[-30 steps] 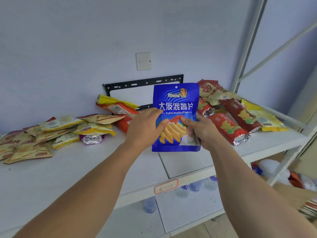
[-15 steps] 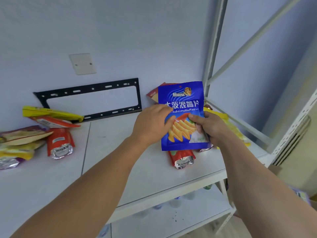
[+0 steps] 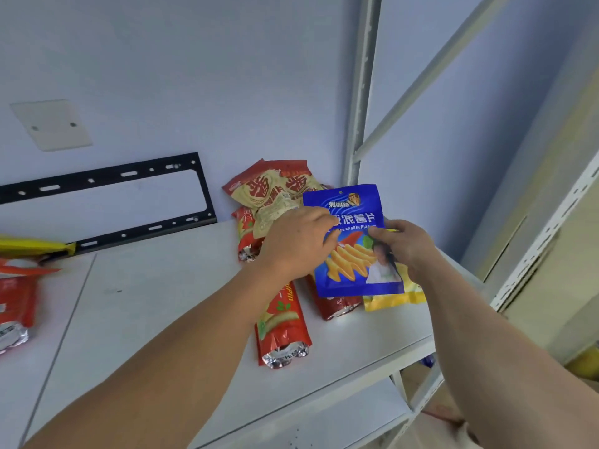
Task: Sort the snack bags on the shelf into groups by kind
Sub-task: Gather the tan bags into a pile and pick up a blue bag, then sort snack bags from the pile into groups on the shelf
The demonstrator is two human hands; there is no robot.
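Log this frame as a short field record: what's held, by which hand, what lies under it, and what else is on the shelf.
held item: blue chip bag, upright, front facing the camera
left hand: grips the bag's left edge
right hand: grips the bag's right edge
beneath the bag: red bags and a yellow bag lying on the shelf
behind: beige-and-red bags against the wall
far left: more red and yellow bags, cut off by the frame

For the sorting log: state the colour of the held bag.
Blue bag, with yellow chips pictured; head view.
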